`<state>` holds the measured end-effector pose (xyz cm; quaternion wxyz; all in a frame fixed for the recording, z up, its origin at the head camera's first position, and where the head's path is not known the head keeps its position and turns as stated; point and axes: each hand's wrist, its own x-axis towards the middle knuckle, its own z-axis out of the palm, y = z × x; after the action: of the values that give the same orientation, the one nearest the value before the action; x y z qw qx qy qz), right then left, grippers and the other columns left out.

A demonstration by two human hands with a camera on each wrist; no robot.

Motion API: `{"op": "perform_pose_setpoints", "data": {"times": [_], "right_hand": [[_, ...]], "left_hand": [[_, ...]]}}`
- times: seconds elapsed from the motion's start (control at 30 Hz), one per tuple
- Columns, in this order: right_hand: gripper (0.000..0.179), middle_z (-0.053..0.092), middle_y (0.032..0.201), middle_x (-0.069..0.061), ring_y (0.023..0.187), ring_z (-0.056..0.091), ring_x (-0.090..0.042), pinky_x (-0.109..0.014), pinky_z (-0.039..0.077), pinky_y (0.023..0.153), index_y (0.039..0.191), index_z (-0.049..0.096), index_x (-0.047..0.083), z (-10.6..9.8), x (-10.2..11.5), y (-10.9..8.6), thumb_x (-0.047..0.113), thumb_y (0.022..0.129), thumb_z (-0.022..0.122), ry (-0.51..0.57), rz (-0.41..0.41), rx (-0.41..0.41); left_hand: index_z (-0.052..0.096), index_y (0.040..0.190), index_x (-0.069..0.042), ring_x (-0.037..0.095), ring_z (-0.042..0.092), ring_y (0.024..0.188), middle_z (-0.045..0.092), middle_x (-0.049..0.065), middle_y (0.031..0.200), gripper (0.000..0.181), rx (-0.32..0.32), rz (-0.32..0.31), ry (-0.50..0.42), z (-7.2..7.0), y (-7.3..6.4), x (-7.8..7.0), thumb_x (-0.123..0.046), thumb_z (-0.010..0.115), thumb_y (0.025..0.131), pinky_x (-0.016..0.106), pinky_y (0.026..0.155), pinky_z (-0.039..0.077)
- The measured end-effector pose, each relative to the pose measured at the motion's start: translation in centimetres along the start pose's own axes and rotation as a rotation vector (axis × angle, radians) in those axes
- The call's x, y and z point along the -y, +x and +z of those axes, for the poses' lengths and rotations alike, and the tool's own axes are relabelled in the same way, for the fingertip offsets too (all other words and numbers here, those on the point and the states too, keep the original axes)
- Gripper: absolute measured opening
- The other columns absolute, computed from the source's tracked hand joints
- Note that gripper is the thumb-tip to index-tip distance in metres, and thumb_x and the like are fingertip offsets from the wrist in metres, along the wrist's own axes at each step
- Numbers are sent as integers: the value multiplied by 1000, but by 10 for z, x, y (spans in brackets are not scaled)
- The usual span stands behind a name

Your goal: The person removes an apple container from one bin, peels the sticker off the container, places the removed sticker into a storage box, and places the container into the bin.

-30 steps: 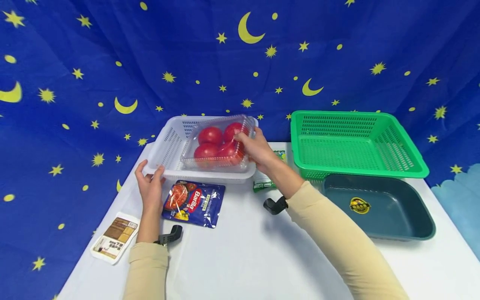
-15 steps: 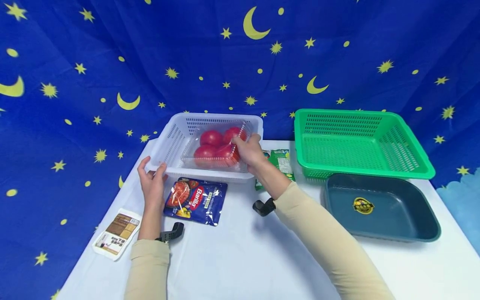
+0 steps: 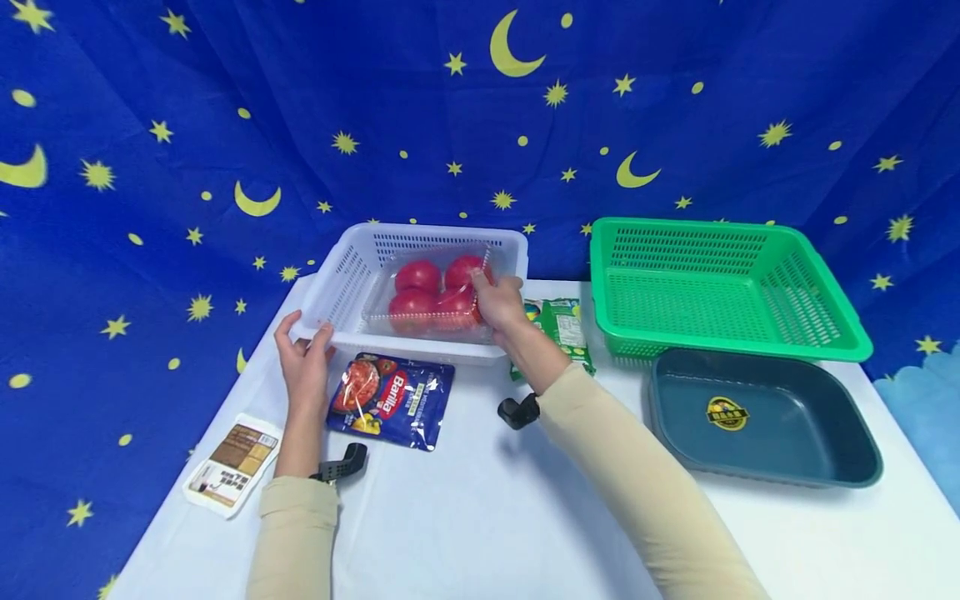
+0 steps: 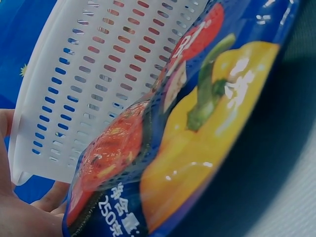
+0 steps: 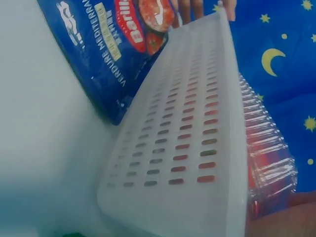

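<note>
A clear plastic box of red tomatoes [image 3: 416,304] lies inside the white basket [image 3: 420,343] in the head view. My right hand [image 3: 501,302] grips the box's right end, thumb on top. At the basket's front left corner, my left hand [image 3: 305,367] holds the rim between thumb and fingers. The right wrist view shows the clear box [image 5: 269,158] standing partly above the basket rim [image 5: 237,123]. A blue Barilla sauce pouch [image 3: 392,402] lies just in front of the basket, and it fills much of the left wrist view.
A green basket [image 3: 678,310] stands at the back right, with a dark teal tub [image 3: 780,454] before it. Green packets [image 3: 566,329] lie between the two baskets, partly hidden by my right arm. A white-and-brown flat pack [image 3: 232,467] lies at the left.
The tomato box has come down from a tilt above the rim and sits lower and flatter in the white basket. My right hand went down with it. My left hand stays at the corner.
</note>
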<state>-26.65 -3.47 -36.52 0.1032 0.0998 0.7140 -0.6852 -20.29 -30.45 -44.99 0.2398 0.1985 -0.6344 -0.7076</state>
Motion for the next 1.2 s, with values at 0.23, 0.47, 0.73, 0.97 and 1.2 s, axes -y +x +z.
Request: {"op": "perform_pose_setpoints", "data": {"times": [0.23, 0.47, 0.73, 0.97, 1.2], "right_hand": [[45, 55, 122, -14, 119, 48, -24, -37, 36, 104, 127, 52, -5, 0, 2, 6, 30, 100, 50, 65, 0, 58], [38, 54, 120, -8, 115, 47, -22, -39, 36, 102, 125, 53, 1, 1, 4, 7, 22, 94, 58, 130, 83, 117], [62, 26, 154, -8, 140, 20, -28, -48, 13, 114, 146, 35, 5, -6, 5, 9, 20, 91, 60, 162, 89, 133], [59, 34, 150, -8, 140, 23, -28, -49, 16, 113, 139, 44, 3, -11, 7, 9, 23, 87, 65, 118, 22, 160], [73, 39, 146, -14, 131, 38, -29, -48, 27, 109, 150, 25, 4, -22, 8, 2, 25, 90, 61, -12, -48, 118]], "left_hand": [[41, 137, -32, 17, 57, 99, 56, 6, 108, 56, -24, -10, 28, -4, -2, 2, -25, 69, 90, 44, 97, 45], [42, 136, -32, 18, 57, 100, 56, 8, 109, 55, -23, 1, 3, -4, -2, 4, -25, 70, 89, 45, 97, 44], [41, 136, -31, 20, 57, 102, 55, 10, 113, 56, -7, -3, -3, -1, -3, 3, -25, 70, 89, 45, 99, 43], [40, 137, -32, 22, 56, 107, 54, 11, 119, 56, 10, 0, 0, -1, -3, 4, -26, 69, 90, 45, 100, 42], [38, 140, -32, 22, 55, 109, 54, 11, 119, 59, 15, -11, 20, -2, -5, 3, -28, 69, 90, 44, 100, 42]]}}
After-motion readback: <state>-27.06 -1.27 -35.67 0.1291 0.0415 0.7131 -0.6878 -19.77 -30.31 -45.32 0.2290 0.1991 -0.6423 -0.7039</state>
